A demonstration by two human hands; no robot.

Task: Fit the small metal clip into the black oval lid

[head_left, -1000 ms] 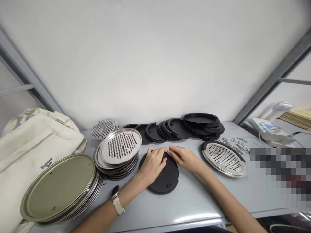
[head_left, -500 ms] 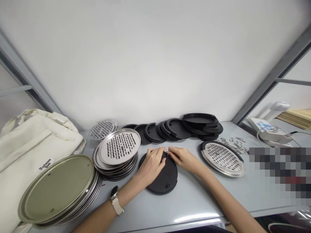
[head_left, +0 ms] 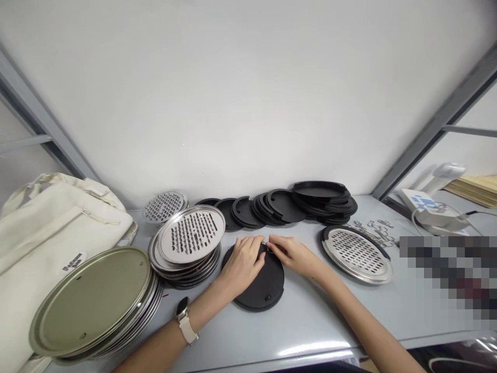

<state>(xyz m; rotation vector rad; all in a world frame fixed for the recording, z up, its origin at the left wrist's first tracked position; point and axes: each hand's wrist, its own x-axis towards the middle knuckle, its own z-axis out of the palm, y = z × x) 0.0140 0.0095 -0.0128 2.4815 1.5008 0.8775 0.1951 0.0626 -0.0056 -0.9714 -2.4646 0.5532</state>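
Note:
A black round plastic cover (head_left: 258, 287) lies on the grey table in front of me. My left hand (head_left: 245, 260) rests over its far part, fingers together at the far rim and thumb on the surface. At that rim, my right hand (head_left: 289, 254) pinches a small metal ring clip (head_left: 268, 247) between thumb and fingers. The fingertips of both hands almost meet there, and they hide most of the clip. Right of my hands lies a perforated metal grater disc (head_left: 357, 252) with a black edge. Behind it several loose metal clips (head_left: 375, 231) are scattered.
Stacked metal grater discs (head_left: 193, 235) stand to the left, near a pile of olive-green round plates (head_left: 93, 303) and a cream bag (head_left: 50, 223). Black covers (head_left: 287, 205) line the wall. At the right are a white box (head_left: 435, 210) with cables and a metal post (head_left: 419, 140).
Hardly anything differs. Both hands stay at the cover's far rim, with only slight finger movement around the metal clip.

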